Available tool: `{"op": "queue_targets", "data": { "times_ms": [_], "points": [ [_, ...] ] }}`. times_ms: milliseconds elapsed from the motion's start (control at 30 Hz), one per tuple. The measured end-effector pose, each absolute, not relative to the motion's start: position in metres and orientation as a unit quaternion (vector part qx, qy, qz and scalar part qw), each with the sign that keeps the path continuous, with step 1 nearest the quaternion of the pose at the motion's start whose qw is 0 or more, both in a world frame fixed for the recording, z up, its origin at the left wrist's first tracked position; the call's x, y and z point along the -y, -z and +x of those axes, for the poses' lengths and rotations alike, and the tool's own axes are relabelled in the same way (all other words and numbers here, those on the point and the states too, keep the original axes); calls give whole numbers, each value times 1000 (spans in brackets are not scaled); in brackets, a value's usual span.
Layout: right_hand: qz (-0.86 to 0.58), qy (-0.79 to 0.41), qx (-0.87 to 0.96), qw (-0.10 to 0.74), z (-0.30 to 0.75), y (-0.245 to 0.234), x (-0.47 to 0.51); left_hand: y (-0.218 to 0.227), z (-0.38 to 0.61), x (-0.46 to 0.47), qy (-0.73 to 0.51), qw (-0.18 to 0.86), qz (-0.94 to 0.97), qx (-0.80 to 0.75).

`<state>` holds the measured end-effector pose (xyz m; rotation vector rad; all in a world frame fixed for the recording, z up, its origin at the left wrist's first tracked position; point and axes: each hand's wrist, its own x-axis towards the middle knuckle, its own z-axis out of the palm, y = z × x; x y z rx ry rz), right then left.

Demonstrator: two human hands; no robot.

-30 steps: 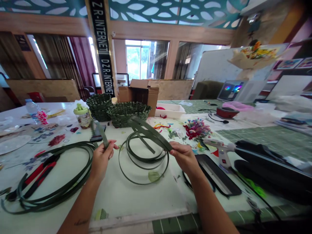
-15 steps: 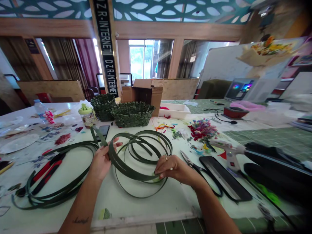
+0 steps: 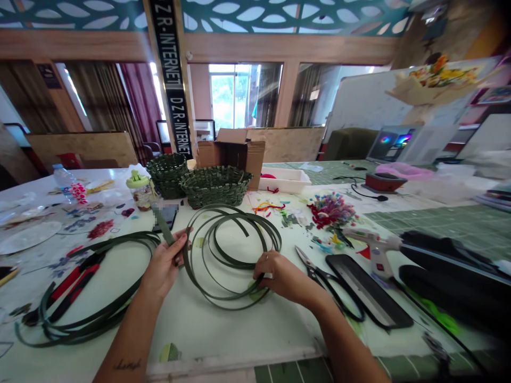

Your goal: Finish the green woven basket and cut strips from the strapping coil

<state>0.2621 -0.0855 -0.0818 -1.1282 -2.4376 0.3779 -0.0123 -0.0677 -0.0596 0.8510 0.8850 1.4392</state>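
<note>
centre: coil of green strip (image 3: 229, 208) | left hand (image 3: 163, 265) pinching its raised end; right hand (image 3: 279, 276) curled on lower right edge, grip unclear
</note>
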Motion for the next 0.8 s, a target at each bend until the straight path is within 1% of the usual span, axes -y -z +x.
{"op": "queue_targets", "data": {
  "times_ms": [133,233,300,433,500,667,733,800],
  "points": [
    [-420,-102,879,200,262,86,83,61,-10,69,-594,512,448,-430],
    [-431,-108,875,193,265,81,86,63,-9,69,-574,496,476,-445],
    [-415,-153,875,198,265,73,91,64,-7,68,-566,509,480,-436],
    [-303,-339,857,241,249,58,104,67,-1,68,-553,535,482,-419],
    [-305,-375,832,273,230,57,106,68,3,68,-539,541,491,-419],
    [-377,-270,840,280,196,61,108,70,8,70,-523,530,517,-422],
    [-387,-291,810,330,205,53,113,70,7,68,-523,528,522,-418],
    [-379,-352,747,418,226,39,121,72,6,66,-522,530,524,-415]
  ]
}}
